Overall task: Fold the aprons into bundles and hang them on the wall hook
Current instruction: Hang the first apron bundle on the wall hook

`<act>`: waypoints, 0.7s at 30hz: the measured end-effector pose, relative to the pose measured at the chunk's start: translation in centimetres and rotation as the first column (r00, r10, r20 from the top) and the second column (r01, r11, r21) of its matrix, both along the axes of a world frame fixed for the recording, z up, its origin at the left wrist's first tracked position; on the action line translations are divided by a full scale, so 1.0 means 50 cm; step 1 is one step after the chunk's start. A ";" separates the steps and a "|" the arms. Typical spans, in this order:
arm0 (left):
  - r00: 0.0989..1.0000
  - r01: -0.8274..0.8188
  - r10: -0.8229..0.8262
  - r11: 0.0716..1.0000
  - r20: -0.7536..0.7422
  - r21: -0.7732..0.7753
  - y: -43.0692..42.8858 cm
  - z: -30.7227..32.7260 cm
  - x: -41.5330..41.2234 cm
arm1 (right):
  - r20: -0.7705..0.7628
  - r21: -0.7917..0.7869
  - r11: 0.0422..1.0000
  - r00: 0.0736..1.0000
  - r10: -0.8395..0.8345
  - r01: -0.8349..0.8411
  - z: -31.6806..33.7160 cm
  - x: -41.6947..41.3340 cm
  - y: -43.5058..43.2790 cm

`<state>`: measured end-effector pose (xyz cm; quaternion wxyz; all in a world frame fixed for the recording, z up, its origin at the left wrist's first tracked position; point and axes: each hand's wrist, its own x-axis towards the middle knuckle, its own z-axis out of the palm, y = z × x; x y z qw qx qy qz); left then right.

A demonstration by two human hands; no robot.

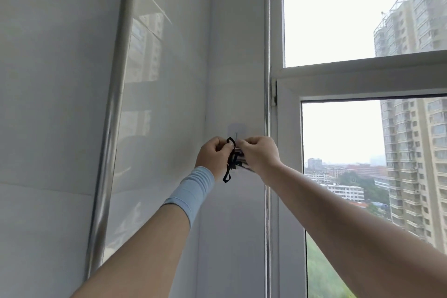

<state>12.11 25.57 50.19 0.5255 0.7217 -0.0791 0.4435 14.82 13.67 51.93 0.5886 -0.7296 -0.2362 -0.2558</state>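
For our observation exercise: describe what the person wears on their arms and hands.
A pale blue, ribbed fabric band wraps the left wrist. The left hand and right hand are ungloved, and the right forearm carries no sleeve or watch.

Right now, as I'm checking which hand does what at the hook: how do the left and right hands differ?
The left hand pinches the black strap, whose loose end dangles below it; the right hand grips the dark bundle, mostly hidden. The left wrist wears a light blue cuff; the right arm is bare. Both are raised, fingers curled, just below the wall hook.
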 end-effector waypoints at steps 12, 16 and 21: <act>0.999 -0.037 0.035 0.998 0.038 0.042 0.018 0.027 0.058 | 0.036 -0.049 0.993 0.994 -0.108 0.109 0.035 0.022 0.021; 0.986 -0.158 0.160 0.987 -0.055 0.043 0.005 0.049 0.077 | 0.010 -0.051 0.974 0.975 -0.222 0.222 0.040 0.027 0.031; 0.952 -0.252 0.267 0.961 -0.151 0.112 0.007 0.071 0.097 | -0.009 -0.127 0.930 0.938 -0.348 0.344 0.052 0.034 0.039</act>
